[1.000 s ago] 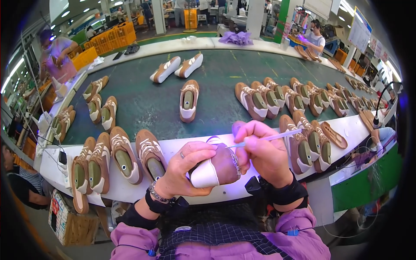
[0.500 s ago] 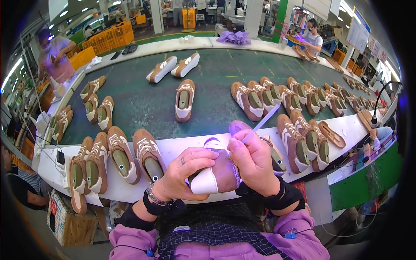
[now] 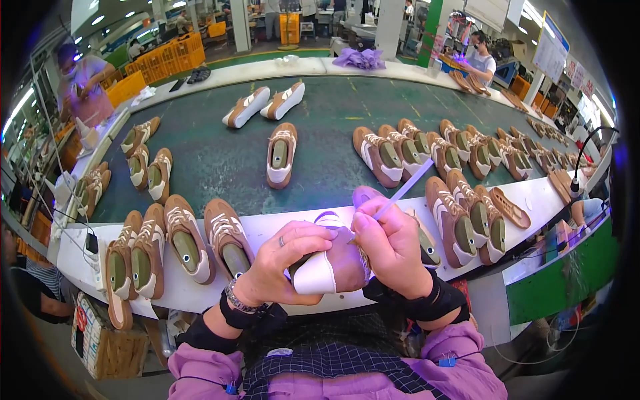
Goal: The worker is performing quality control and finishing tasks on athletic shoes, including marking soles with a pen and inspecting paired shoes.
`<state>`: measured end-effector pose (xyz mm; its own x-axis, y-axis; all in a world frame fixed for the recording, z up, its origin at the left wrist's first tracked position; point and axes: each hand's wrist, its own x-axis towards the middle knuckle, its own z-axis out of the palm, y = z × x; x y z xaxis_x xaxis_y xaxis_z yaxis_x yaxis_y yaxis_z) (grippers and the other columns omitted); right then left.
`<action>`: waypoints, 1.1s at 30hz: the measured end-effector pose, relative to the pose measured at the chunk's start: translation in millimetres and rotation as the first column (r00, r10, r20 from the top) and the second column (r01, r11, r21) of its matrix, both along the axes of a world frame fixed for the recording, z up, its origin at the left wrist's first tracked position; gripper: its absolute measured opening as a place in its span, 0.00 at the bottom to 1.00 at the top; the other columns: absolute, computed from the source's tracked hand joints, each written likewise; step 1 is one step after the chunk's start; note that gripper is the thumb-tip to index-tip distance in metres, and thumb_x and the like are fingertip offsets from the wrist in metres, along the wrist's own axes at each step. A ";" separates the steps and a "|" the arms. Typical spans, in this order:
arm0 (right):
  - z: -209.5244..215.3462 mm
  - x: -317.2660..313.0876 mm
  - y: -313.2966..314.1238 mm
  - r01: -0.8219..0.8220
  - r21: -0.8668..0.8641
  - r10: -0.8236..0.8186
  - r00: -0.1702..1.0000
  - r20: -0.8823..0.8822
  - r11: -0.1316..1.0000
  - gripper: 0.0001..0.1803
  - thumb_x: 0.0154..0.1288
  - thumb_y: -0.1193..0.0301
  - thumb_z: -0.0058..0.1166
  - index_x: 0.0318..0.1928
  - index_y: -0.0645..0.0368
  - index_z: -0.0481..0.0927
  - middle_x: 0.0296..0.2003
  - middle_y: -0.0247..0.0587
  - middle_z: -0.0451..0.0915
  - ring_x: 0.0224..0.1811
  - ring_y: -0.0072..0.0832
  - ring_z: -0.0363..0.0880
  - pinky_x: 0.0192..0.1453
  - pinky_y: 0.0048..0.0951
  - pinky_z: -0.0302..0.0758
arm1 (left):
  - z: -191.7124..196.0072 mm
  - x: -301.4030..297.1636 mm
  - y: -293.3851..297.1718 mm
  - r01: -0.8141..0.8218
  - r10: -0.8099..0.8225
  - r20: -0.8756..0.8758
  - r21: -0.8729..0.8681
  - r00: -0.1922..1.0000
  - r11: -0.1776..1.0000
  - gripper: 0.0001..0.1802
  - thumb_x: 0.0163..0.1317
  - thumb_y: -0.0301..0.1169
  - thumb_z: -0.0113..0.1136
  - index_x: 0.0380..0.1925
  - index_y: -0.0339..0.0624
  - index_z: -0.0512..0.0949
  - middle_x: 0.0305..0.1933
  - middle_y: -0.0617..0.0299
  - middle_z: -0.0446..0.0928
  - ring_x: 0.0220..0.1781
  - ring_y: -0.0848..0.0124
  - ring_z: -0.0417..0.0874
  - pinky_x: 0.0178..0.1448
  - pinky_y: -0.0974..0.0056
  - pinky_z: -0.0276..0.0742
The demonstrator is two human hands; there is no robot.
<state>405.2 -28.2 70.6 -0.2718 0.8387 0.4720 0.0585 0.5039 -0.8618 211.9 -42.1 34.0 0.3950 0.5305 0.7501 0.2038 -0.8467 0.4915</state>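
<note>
My left hand [image 3: 283,257] wraps around a brown shoe [image 3: 347,265] with a white heel patch, held tilted above the white table edge. A ring and a bracelet show on that hand. Pinched between the fingers of my right hand [image 3: 393,247] is a slim, pale stick-like tool [image 3: 410,185], its long end slanting up and right. Its lower tip points at the shoe's side near the sole edge, but the fingers partly hide it. Beside my left wrist stands a laced brown shoe [image 3: 229,233] with a green insert.
Several more brown shoes [image 3: 150,247] line the white ledge [image 3: 270,223] to my left and right. Others ride on the green conveyor belt [image 3: 213,153], including a pair with white soles [image 3: 283,101]. A loose brown sole [image 3: 510,205] lies at right. Two co-workers [image 3: 481,57] are across the belt.
The shoes on the belt have shifted slightly to the left. My hands stay almost in place, with the right fingers and tool moved a little along the shoe.
</note>
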 end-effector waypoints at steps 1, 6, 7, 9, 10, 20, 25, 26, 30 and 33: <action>1.0 0.4 -0.4 0.002 0.027 -0.002 1.000 0.010 1.000 0.05 0.64 0.73 0.48 0.34 0.63 0.74 0.18 0.30 0.71 0.21 0.15 0.66 0.25 0.20 0.64 | 0.6 0.2 0.5 -0.002 0.002 0.000 0.002 1.000 1.000 0.34 0.28 0.27 0.70 0.44 0.39 0.73 0.48 0.54 0.76 0.49 0.57 0.77 0.54 0.58 0.72; -1.2 1.5 1.9 0.007 0.041 -0.006 1.000 -0.026 0.999 0.05 0.65 0.74 0.48 0.34 0.63 0.74 0.19 0.29 0.70 0.21 0.14 0.65 0.25 0.20 0.63 | 3.3 2.1 4.6 0.007 -0.007 0.016 0.004 1.000 1.000 0.34 0.27 0.27 0.69 0.44 0.39 0.74 0.47 0.55 0.77 0.48 0.58 0.77 0.53 0.58 0.73; -0.8 1.0 2.2 0.012 0.042 -0.010 0.999 -0.047 0.999 0.05 0.65 0.74 0.48 0.34 0.63 0.74 0.19 0.29 0.70 0.21 0.14 0.65 0.25 0.20 0.63 | 3.8 2.2 5.2 0.006 -0.006 0.016 0.005 1.000 1.000 0.34 0.27 0.27 0.69 0.44 0.39 0.74 0.47 0.55 0.77 0.48 0.58 0.77 0.53 0.58 0.73; 1.7 1.4 3.2 0.012 0.027 -0.011 0.999 -0.044 1.000 0.05 0.65 0.74 0.48 0.34 0.63 0.74 0.19 0.29 0.70 0.21 0.13 0.65 0.25 0.19 0.63 | 4.6 2.6 6.9 0.004 -0.004 0.013 0.005 1.000 1.000 0.34 0.27 0.27 0.69 0.44 0.39 0.74 0.46 0.55 0.77 0.48 0.58 0.77 0.53 0.58 0.73; 2.6 1.5 4.3 0.014 0.011 -0.014 0.999 -0.040 1.000 0.05 0.65 0.74 0.48 0.34 0.63 0.74 0.19 0.29 0.70 0.21 0.13 0.65 0.24 0.19 0.62 | 4.9 2.8 8.1 0.005 -0.005 0.013 0.005 1.000 1.000 0.34 0.27 0.27 0.69 0.44 0.39 0.74 0.46 0.55 0.77 0.48 0.58 0.77 0.53 0.58 0.73; 2.0 5.1 14.4 0.018 0.070 -0.012 0.997 -0.082 0.997 0.05 0.63 0.75 0.49 0.33 0.63 0.75 0.19 0.30 0.71 0.21 0.13 0.67 0.25 0.19 0.64 | 10.5 5.3 16.5 0.021 -0.020 0.040 -0.037 0.999 0.999 0.34 0.27 0.26 0.68 0.44 0.39 0.73 0.44 0.55 0.78 0.46 0.59 0.78 0.52 0.60 0.74; 3.0 6.5 18.6 0.014 0.128 0.002 0.993 -0.118 0.992 0.04 0.62 0.76 0.50 0.32 0.64 0.75 0.20 0.34 0.74 0.22 0.17 0.70 0.26 0.21 0.66 | 13.3 5.8 22.9 0.025 -0.023 0.042 -0.048 0.999 0.999 0.34 0.28 0.26 0.68 0.44 0.39 0.73 0.44 0.55 0.78 0.46 0.59 0.78 0.51 0.61 0.74; 2.8 6.6 19.6 0.014 0.131 0.002 0.993 -0.118 0.991 0.04 0.62 0.76 0.50 0.32 0.64 0.75 0.20 0.34 0.74 0.22 0.17 0.70 0.26 0.21 0.66 | 13.7 5.4 24.3 0.022 -0.021 0.028 -0.037 0.999 0.999 0.35 0.26 0.27 0.70 0.44 0.39 0.73 0.45 0.52 0.77 0.46 0.60 0.79 0.51 0.61 0.74; 5.1 3.7 21.2 0.048 0.106 -0.031 0.987 -0.157 0.993 0.05 0.63 0.76 0.49 0.31 0.65 0.75 0.22 0.35 0.74 0.23 0.17 0.70 0.27 0.21 0.66 | 17.8 7.7 25.2 0.017 -0.015 0.038 -0.052 0.999 0.998 0.33 0.29 0.26 0.68 0.44 0.39 0.73 0.44 0.54 0.77 0.46 0.60 0.78 0.50 0.61 0.74; 7.5 4.0 24.3 0.028 0.094 -0.013 0.988 -0.155 0.995 0.05 0.65 0.75 0.46 0.33 0.65 0.72 0.22 0.32 0.72 0.23 0.14 0.65 0.27 0.18 0.62 | 20.4 8.7 26.1 0.018 -0.014 0.042 -0.086 0.999 0.996 0.33 0.29 0.26 0.68 0.44 0.39 0.73 0.44 0.54 0.77 0.45 0.60 0.78 0.50 0.62 0.74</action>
<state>409.2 -3.9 78.1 -0.1728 0.7923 0.5851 -0.0602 0.5844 -0.8092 220.6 -16.0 54.3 0.3734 0.5877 0.7177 0.1682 -0.8038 0.5707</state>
